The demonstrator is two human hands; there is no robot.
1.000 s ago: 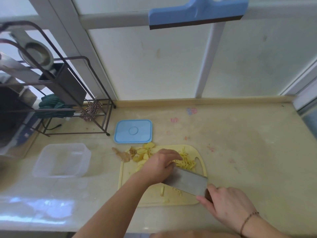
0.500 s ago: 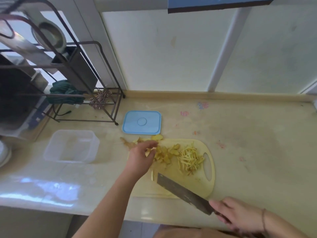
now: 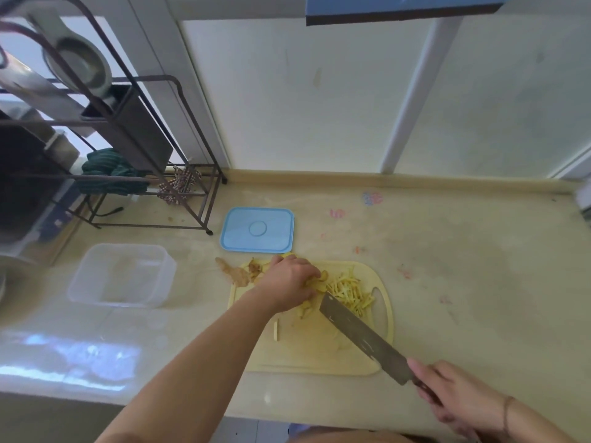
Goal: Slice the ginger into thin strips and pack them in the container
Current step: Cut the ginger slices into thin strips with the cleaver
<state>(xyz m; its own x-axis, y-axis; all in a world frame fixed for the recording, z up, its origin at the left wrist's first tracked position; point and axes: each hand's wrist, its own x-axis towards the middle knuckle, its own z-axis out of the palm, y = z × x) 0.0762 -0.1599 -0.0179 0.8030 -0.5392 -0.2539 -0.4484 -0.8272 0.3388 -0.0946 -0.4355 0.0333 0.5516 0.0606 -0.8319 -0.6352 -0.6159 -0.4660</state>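
Since the earlier frame my left hand (image 3: 289, 279) has slid right onto the ginger slices (image 3: 315, 284), fingers curled over them mid-board. My right hand (image 3: 454, 394) grips the cleaver (image 3: 361, 337), blade beside the strips (image 3: 348, 290) on the cutting board (image 3: 319, 356). Container (image 3: 121, 276) sits toward the counter's left edge.

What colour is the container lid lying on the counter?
Light blue; the lid shows plainly in the head view.

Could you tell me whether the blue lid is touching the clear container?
Apart. In the head view, the blue lid lies flat beyond the cutting board, and a strip of bare counter separates it from the clear container.
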